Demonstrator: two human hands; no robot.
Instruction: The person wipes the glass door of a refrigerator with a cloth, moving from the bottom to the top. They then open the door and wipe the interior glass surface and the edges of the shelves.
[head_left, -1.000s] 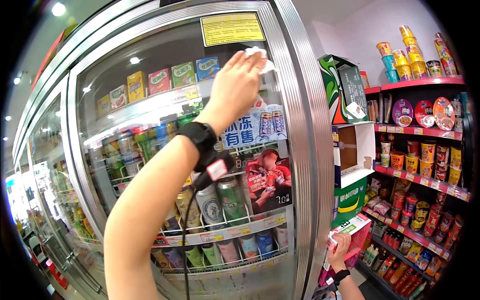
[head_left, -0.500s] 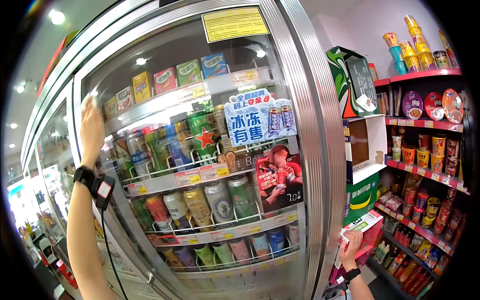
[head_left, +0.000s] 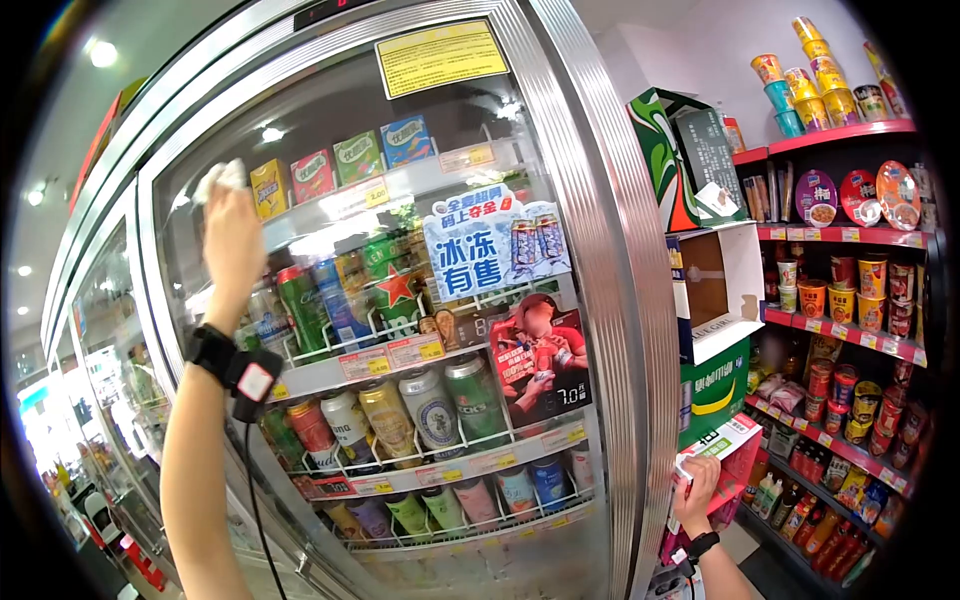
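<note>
- Your left hand (head_left: 232, 240) is up high on the glass door (head_left: 330, 110) of the drinks fridge, over near its left edge. You only see the back of the hand from here.
- The white cloth (head_left: 220, 178) is bunched under that hand and pokes out above the fingertips. Your fingers are clamped on it and pressing it flat to the glass, about level with the top shelf inside.
- Just right of the cloth, behind the glass, there's a row of small cartons (head_left: 340, 162) — yellow, red, green, blue.
- There's a black wrist strap (head_left: 238, 368) on your left arm, with a cable hanging straight down from it.
- Your right hand (head_left: 697, 488) is way down at the lower right, well apart from the left one and past the fridge's ribbed metal frame (head_left: 590, 260). Its fingers are curled over the near corner of a box (head_left: 722, 441) with a white and green top, so it's a grip rather than an open palm.
- Mid-door there's a blue sticker (head_left: 487, 245) with cans printed on it, and rows of beer cans (head_left: 430, 405) sit on the wire racks below it.
- A yellow notice (head_left: 440, 57) is stuck at the top of the door.
- On the right, the red shelves (head_left: 830, 234) are packed with cup noodles.
</note>
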